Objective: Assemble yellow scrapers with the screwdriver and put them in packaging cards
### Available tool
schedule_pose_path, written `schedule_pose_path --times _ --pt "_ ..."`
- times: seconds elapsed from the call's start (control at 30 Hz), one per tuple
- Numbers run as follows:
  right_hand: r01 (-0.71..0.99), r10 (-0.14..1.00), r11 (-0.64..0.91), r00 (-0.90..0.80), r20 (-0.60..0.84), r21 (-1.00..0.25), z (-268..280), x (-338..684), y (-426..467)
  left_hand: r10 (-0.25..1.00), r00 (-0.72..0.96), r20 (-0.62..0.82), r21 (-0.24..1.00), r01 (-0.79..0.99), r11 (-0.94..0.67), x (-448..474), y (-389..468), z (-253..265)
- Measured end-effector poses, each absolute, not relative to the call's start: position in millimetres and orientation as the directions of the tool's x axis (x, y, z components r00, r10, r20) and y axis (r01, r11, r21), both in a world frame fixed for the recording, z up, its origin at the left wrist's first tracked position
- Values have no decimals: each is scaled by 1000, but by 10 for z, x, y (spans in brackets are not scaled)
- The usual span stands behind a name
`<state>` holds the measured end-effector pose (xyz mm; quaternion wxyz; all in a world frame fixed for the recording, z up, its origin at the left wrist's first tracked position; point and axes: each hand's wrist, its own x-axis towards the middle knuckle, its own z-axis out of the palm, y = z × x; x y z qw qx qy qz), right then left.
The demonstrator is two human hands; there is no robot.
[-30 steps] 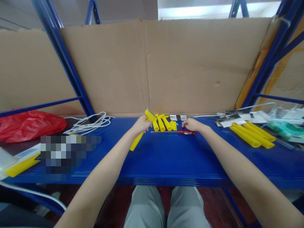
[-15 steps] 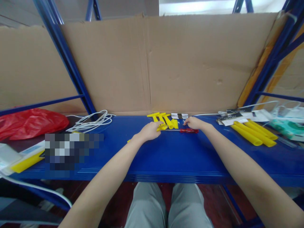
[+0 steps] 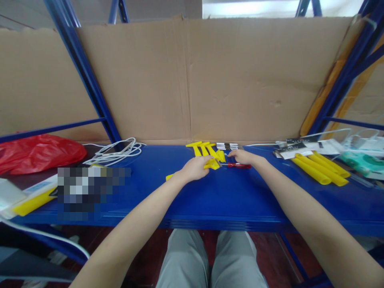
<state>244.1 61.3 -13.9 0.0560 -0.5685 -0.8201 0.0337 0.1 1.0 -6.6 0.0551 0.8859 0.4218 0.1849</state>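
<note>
My left hand point(image 3: 196, 168) is closed around a yellow plastic tool with a flared head point(image 3: 213, 164). A yellow end shows beyond my wrist and may be part of the same tool. My right hand point(image 3: 241, 156) has its thumb and fingers together low over the shelf; whatever they pinch is too small to make out. Just below it lies a screwdriver point(image 3: 239, 165) with a red clear handle, its shaft pointing left. Small yellow pieces point(image 3: 221, 155) sit between the hands. Behind my left hand, yellow T-shaped handles point(image 3: 204, 150) lie side by side.
Black-and-white strips point(image 3: 227, 146) are stacked near the cardboard wall point(image 3: 240, 80). To the right lie several yellow tubes point(image 3: 315, 170) and a green packet point(image 3: 363, 163). On the left are coiled white cable point(image 3: 129, 150), a red bag point(image 3: 45, 154) and a blurred-out item point(image 3: 87, 190).
My left hand has moved right with the yellow tool, whose flared head now shows more and covers the screwdriver's tip. My right hand has shifted slightly left and down.
</note>
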Motion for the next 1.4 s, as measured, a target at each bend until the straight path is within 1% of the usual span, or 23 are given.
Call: schedule_pose_path --times 0.13,0.2,0.37,0.53,0.63,0.77,0.87,0.97,1.03,1.17,1.27,1.33,1.4 --pt "920 930 369 -364 58 -130 -178 2466 672 775 580 251 149 768 -623 19 -20 -51" --pt "918 927 375 -371 54 -127 -182 2471 676 771 588 243 117 772 -625 20 -23 -45" --pt "920 927 375 -373 38 -110 -165 2473 649 772 582 256 93 780 -619 6 -22 -28" --pt "918 926 378 -377 31 -120 -162 2479 640 768 577 278 94 779 -620 -8 -21 -23" --pt "925 930 367 -367 20 -101 -167 2476 645 769 569 292 93 783 -615 -10 -18 -33" --pt "931 935 355 -355 21 -88 -164 2467 644 763 570 304 110 775 -622 -7 -25 -34" --pt "930 935 353 -350 52 -100 -139 2462 621 769 556 317 129 778 -615 -8 -30 -24" --pt "926 932 358 -346 109 -124 -78 2455 569 775 522 356 140 791 -596 -19 -8 -27" --pt "916 925 377 -364 113 -135 -19 2447 518 770 503 392 143 794 -591 -35 25 -38" --pt "901 919 393 -393 38 -186 106 2427 394 751 475 459 157 788 -595 -75 111 -57" --pt "899 920 367 -389 -46 -240 158 2417 309 770 393 503 194 817 -544 -107 158 -48" --pt "912 926 336 -366 -95 -237 161 2410 276 785 323 528 238 831 -502 -135 180 -33" --pt "923 931 321 -349 -110 -210 143 2396 267 803 258 538 292 836 -465 -173 204 -15"
